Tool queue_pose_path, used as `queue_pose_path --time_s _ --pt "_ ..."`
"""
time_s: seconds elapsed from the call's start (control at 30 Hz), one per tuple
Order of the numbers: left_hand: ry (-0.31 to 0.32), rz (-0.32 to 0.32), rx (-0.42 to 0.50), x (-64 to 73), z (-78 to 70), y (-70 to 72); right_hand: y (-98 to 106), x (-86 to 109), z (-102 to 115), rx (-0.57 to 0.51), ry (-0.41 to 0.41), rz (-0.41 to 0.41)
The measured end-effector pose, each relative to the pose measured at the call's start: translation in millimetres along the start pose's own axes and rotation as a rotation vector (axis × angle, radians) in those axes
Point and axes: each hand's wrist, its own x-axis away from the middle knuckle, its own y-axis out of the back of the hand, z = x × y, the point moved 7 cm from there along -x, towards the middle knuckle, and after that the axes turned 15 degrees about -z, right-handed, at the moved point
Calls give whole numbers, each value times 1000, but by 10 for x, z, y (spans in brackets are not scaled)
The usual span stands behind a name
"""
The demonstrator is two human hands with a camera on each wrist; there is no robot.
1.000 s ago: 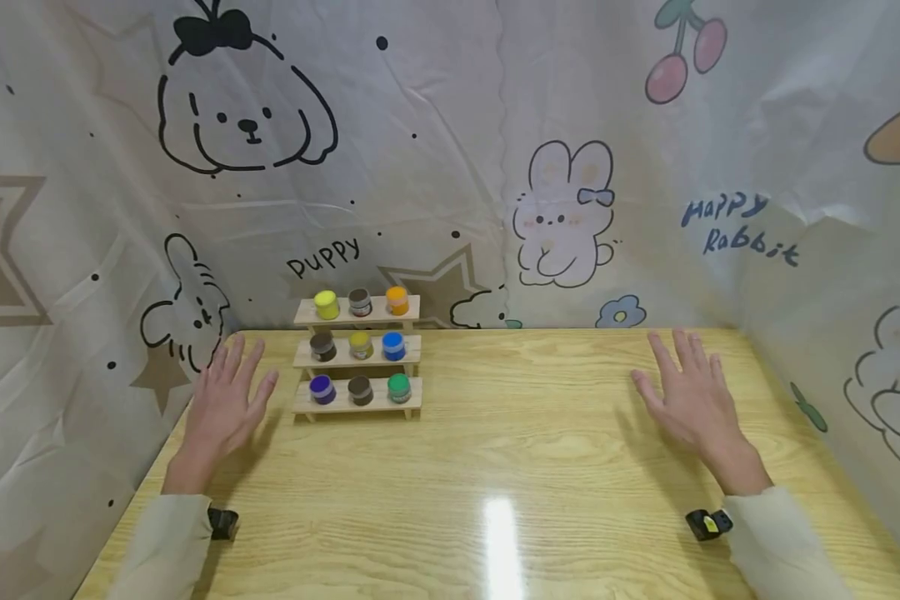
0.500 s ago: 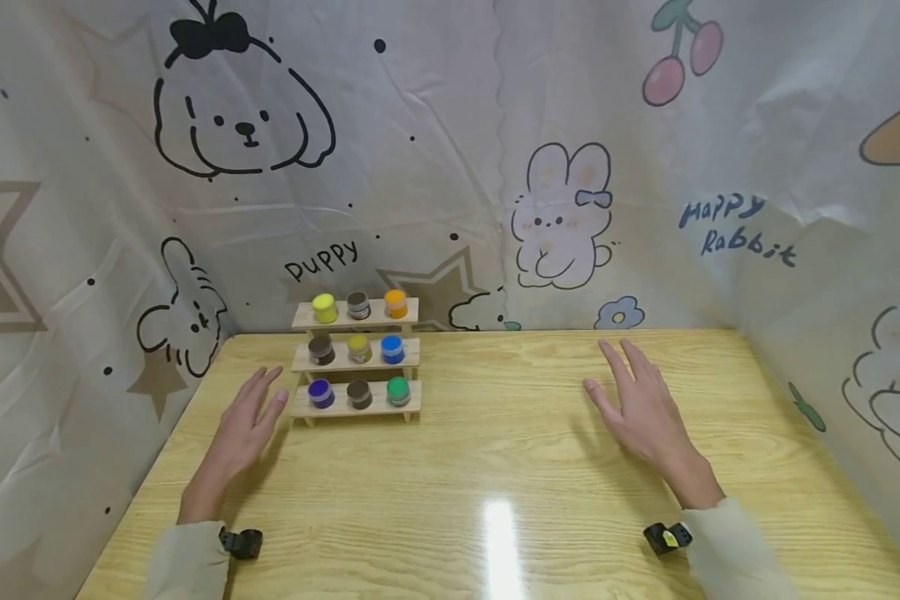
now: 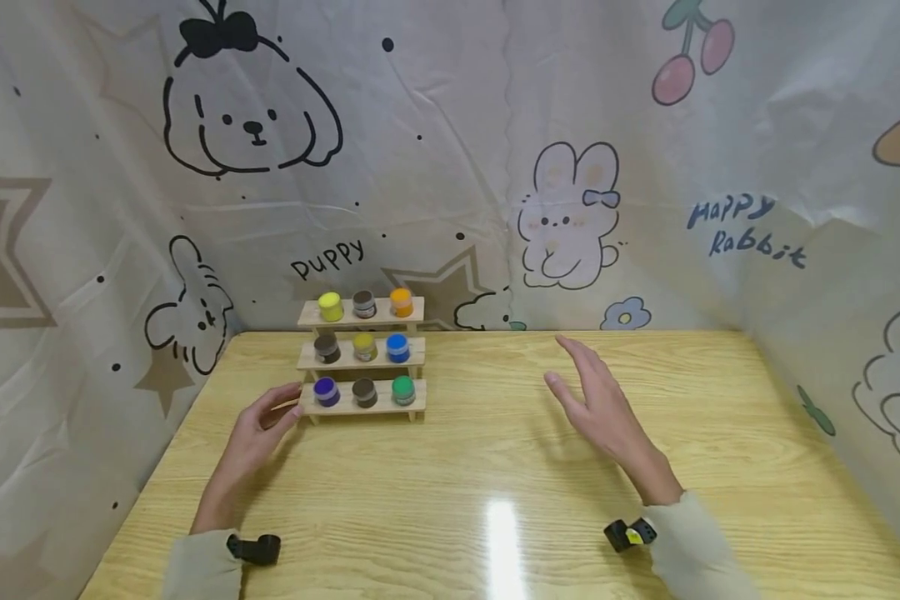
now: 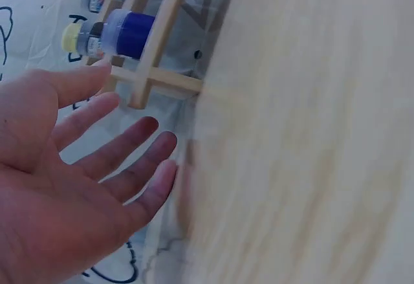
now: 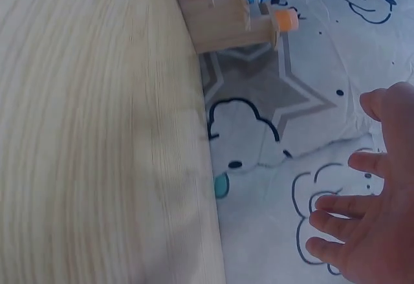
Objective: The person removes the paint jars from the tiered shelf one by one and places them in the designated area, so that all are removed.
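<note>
A three-tier wooden rack (image 3: 384, 411) stands on the table toward the back left, holding small paint jars. Its bottom shelf carries a purple jar (image 3: 327, 392), a dark brown jar (image 3: 364, 392) and a green jar (image 3: 403, 390). My left hand (image 3: 258, 429) is at the rack's left end; in the left wrist view its fingers are spread and loosely bent beside the rack leg, holding nothing. Whether a fingertip touches the wood, I cannot tell. Well right of the rack, my right hand (image 3: 603, 408) hovers over the table, fingers extended and nothing in it.
The wooden table (image 3: 480, 458) meets a cartoon-printed cloth (image 3: 450, 125) behind and at both sides. On the upper shelves sit more jars, among them a blue jar (image 3: 397, 347), an orange jar (image 3: 401, 302) and a bright yellow jar (image 3: 331, 306).
Both hands have come inward from the table's sides. The left moved right to the rack's left end, its fingers bending a little; the right moved left toward the rack. The jars stayed put.
</note>
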Motion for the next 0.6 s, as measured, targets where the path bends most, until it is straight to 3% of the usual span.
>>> queue_pose_path --time_s 0.23,0.6 --pt "-7 -35 -45 -5 20 -41 -277 -35 254 -86 23 25" --pt "17 -54 -102 -56 50 -93 -573 -238 609 -215 91 -17"
